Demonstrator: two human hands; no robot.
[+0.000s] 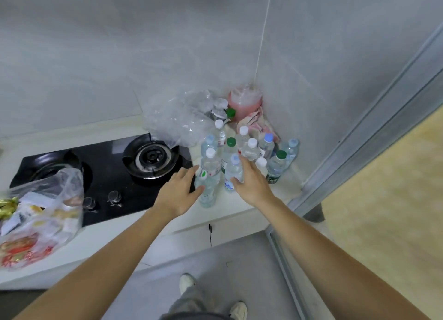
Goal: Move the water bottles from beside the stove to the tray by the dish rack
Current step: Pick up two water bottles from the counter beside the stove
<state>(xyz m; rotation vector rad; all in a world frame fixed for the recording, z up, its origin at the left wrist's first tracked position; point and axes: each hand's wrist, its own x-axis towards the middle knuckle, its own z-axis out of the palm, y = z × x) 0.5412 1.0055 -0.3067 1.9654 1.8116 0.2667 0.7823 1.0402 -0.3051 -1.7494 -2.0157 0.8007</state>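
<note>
Left hand (178,191) is spread open beside the tall clear white-capped bottle (209,176) — right hand (249,183) is clamped on a small clear plastic bottle (233,173). Each should be gripped mid-body and lifted straight up — crowded neighbours could be toppled on the white desk (239,201).

You see a black gas stove (100,173) set in the white counter (242,199) | crumpled clear plastic bag (177,120) behind its right burner (151,156) | pink-liquid jug (244,101) in the wall corner, pink cloth (256,125) at its foot | printed snack bag (38,221) lower left | grey floor (239,259) below you.
</note>
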